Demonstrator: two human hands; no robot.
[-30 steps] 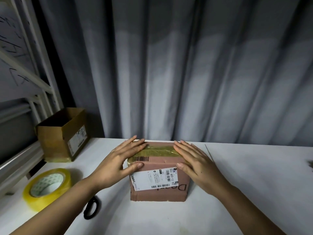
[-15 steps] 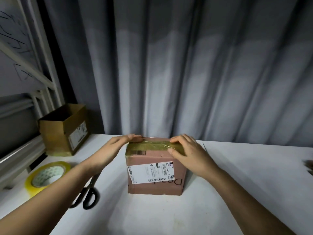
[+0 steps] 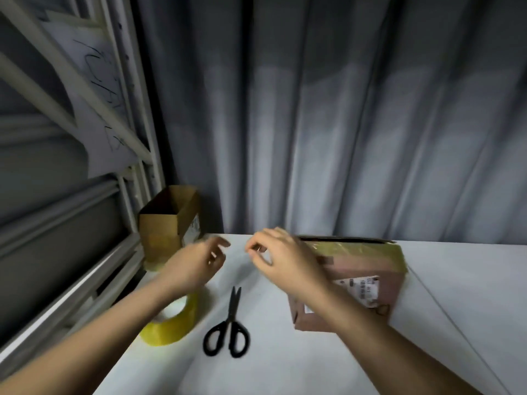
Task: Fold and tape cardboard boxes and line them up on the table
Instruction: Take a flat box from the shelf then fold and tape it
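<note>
A brown taped box (image 3: 368,269) with a white shipping label stands on the white table (image 3: 299,366) at the right, yellowish tape across its top. My right hand (image 3: 281,256) hovers just left of the box, off it, fingers loosely curled and holding nothing I can see; its forearm crosses the box's front. My left hand (image 3: 196,266) hangs in the air further left, above the yellow tape roll (image 3: 171,323), fingers relaxed and empty. An open-topped tan box (image 3: 168,223) stands at the table's back left corner.
Black scissors (image 3: 228,329) lie closed on the table between the tape roll and the taped box. A metal shelf frame (image 3: 85,115) with a paper sheet rises at the left. A grey curtain (image 3: 342,124) hangs behind the table.
Both hands have let go of the taped box's top and moved left of it. The view has swung left, so the box now sits at the right.
</note>
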